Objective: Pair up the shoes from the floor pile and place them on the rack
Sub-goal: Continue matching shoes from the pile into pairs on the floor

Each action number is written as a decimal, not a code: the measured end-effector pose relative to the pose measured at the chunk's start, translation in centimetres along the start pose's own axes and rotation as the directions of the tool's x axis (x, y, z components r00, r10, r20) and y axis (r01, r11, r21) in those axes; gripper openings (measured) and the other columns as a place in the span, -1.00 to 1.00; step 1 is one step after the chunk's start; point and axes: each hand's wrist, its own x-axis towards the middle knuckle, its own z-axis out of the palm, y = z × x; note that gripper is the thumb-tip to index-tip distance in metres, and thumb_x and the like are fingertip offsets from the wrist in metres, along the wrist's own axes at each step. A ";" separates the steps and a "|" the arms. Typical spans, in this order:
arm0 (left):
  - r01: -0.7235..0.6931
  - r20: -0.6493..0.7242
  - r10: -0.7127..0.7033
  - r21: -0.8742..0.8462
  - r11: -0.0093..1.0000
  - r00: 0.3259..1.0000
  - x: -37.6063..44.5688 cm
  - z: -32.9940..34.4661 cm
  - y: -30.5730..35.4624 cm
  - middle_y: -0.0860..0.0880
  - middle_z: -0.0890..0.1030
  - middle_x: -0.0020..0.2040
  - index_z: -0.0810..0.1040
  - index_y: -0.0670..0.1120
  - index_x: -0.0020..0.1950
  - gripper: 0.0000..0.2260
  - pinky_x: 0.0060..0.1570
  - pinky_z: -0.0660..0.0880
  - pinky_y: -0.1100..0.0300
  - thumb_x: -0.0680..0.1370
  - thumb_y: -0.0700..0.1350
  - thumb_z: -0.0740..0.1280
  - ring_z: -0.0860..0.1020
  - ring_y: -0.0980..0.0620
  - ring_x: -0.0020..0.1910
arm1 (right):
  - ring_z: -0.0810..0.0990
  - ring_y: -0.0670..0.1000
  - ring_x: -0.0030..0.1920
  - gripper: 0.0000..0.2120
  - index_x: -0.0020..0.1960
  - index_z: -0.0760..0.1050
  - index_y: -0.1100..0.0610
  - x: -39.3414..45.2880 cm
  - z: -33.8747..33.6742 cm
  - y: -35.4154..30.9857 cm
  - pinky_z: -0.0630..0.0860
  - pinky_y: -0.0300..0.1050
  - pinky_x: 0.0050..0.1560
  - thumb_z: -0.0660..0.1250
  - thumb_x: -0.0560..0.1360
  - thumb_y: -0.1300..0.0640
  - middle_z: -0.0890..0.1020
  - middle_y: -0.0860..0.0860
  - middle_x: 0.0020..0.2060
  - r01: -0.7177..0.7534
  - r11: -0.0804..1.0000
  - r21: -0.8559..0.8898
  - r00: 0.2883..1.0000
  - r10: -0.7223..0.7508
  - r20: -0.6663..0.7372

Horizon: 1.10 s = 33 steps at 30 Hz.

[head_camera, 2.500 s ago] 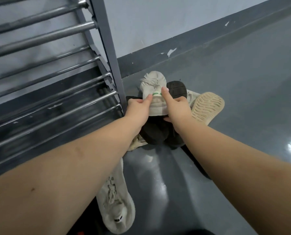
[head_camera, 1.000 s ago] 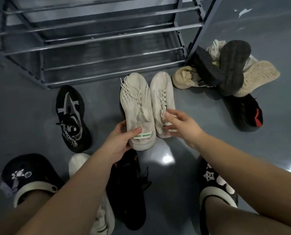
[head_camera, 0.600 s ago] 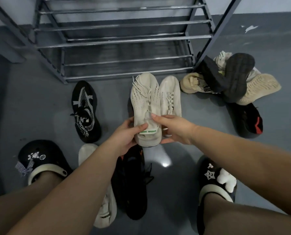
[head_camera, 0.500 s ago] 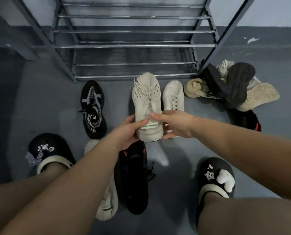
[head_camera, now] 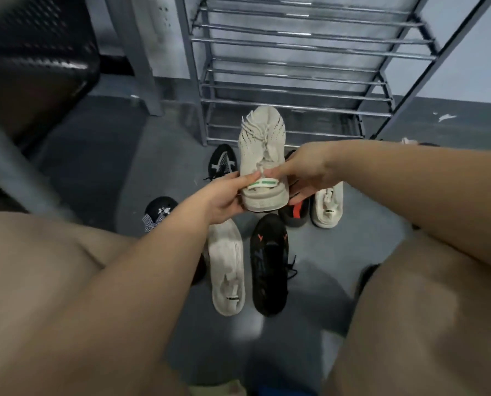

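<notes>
- The beige knit sneaker [head_camera: 262, 155] is held at its heel, above the floor [head_camera: 101, 167], before the rack [head_camera: 295, 67].
- It is gripped by the left hand [head_camera: 224, 198] and pinched by the right hand [head_camera: 307, 170].

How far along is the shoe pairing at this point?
Done: nothing; the rack bars in view hold no shoes. In hand: the left hand and right hand both grip a beige knit sneaker by its heel. Left: a white shoe, a black shoe and others lie on the floor.
</notes>
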 end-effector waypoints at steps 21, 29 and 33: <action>0.137 -0.168 -0.125 0.066 0.988 0.978 -5.4 -3.2 -8.4 -0.04 0.71 -0.22 0.52 -0.14 0.14 -0.80 -0.24 0.63 0.21 0.52 -0.23 0.33 0.68 0.06 -0.27 | 0.58 0.00 -0.02 -0.61 0.28 0.50 0.12 0.2 12.8 11.6 0.52 -0.20 -0.20 0.36 0.51 -0.01 0.63 0.08 0.10 0.191 0.846 0.498 0.962 -0.062 -0.264; 0.169 -0.174 -0.170 -0.024 0.985 0.970 -3.4 -2.4 -9.6 -0.07 0.68 -0.17 0.51 -0.14 0.10 -0.86 -0.28 0.62 0.21 0.54 -0.26 0.30 0.67 0.03 -0.25 | 0.59 -0.01 0.08 -0.67 0.25 0.51 0.00 1.9 11.2 13.3 0.52 -0.16 -0.02 0.36 0.50 -0.02 0.64 0.00 0.10 0.154 0.842 0.516 0.981 -0.067 -0.183; 0.186 -0.161 -0.190 -0.035 0.982 0.969 -1.8 -2.2 -10.0 -0.10 0.64 -0.08 0.49 -0.17 0.20 -0.76 -0.22 0.62 0.21 0.54 -0.27 0.30 0.62 -0.02 -0.12 | 0.57 0.02 0.20 -0.57 0.30 0.48 -0.02 3.5 10.0 14.1 0.47 -0.02 0.25 0.43 0.45 -0.01 0.64 -0.02 0.14 0.096 0.861 0.500 0.992 -0.039 -0.124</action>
